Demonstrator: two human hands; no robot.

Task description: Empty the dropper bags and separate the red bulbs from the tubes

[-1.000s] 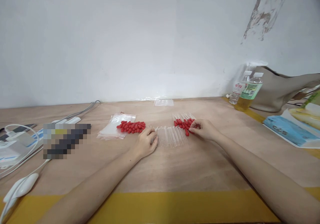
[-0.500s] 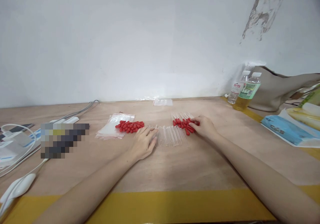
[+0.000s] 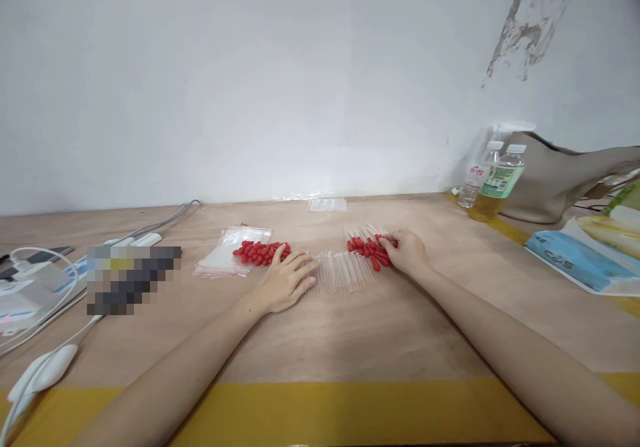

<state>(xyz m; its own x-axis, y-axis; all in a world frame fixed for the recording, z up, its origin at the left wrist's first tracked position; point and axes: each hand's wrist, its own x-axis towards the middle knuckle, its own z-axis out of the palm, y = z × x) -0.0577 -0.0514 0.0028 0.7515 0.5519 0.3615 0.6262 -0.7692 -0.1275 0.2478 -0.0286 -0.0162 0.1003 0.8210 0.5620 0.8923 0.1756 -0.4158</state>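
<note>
A row of clear glass tubes [image 3: 345, 270] lies side by side in the middle of the wooden table [image 3: 350, 334]. My left hand [image 3: 285, 279] rests flat at the row's left end, fingers spread and touching the tubes. Just behind its fingertips sits a loose pile of red rubber bulbs [image 3: 260, 252]. My right hand [image 3: 406, 252] lies on a bunch of tubes capped with red bulbs [image 3: 367, 247], fingers curled and pinching at them.
Clear plastic bags [image 3: 227, 255] lie left of the loose bulbs, another small bag [image 3: 327, 204] by the wall. Cables and a white charger [image 3: 35, 280] fill the far left. Two bottles [image 3: 493, 179], a grey bag [image 3: 555, 177] and a blue packet [image 3: 575, 259] stand at the right.
My left hand has uncurled from a loose fist at the tubes' left end and now lies flat, fingers spread. My right hand has shifted slightly along the capped tubes.
</note>
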